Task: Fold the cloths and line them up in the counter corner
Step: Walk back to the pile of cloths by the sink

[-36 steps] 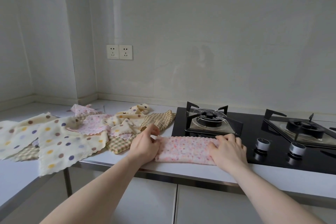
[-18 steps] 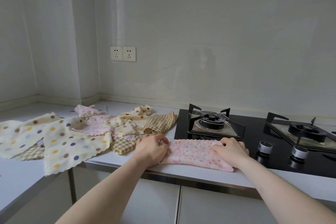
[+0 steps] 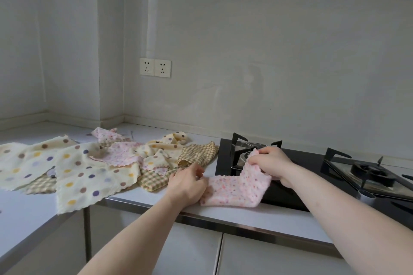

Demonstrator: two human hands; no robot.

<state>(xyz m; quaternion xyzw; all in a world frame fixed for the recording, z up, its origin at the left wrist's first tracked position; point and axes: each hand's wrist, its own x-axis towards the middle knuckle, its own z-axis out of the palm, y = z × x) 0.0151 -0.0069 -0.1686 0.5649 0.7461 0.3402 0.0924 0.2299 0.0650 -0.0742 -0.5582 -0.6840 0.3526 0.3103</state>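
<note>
**Inspector:** Step in hand?

**Assistant:** Folding of one cloth. The pink floral cloth [image 3: 237,187] lies as a long strip at the front edge of the tabletop [image 3: 143,196], with its right end over the black hob [image 3: 308,163]. The right hand [image 3: 273,161] pinches that end between thumb and curled fingers and holds it raised above the hob. The left hand [image 3: 187,183] rests at the strip's left end, its fingers loosely bent and touching the fabric; whether they clamp it or only steady it, I cannot tell.

**Inspector:** The rest of the cloths?

**Assistant:** Unfolded, in a loose heap [image 3: 89,163] to the left, between the strip and the corner: polka-dot cream, checked tan and more pink floral pieces, overlapping. One polka-dot cloth [image 3: 78,183] hangs over the front edge. No folded pieces are lined up in the corner, so I judge the task to be at an early stage.

**Inspector:** Next move?

**Assistant:** In my judgement, carrying the raised end leftward over the anchored end, matching the edges, then pressing flat. The fabric looks soft and limp, so the lower layer may drag unless held down.

**Inspector:** Markings?

**Assistant:** No brand is legible. A double wall socket [image 3: 155,67] bears no readable text. Faint print on the tabletop behind the heap is too small to read.
</note>
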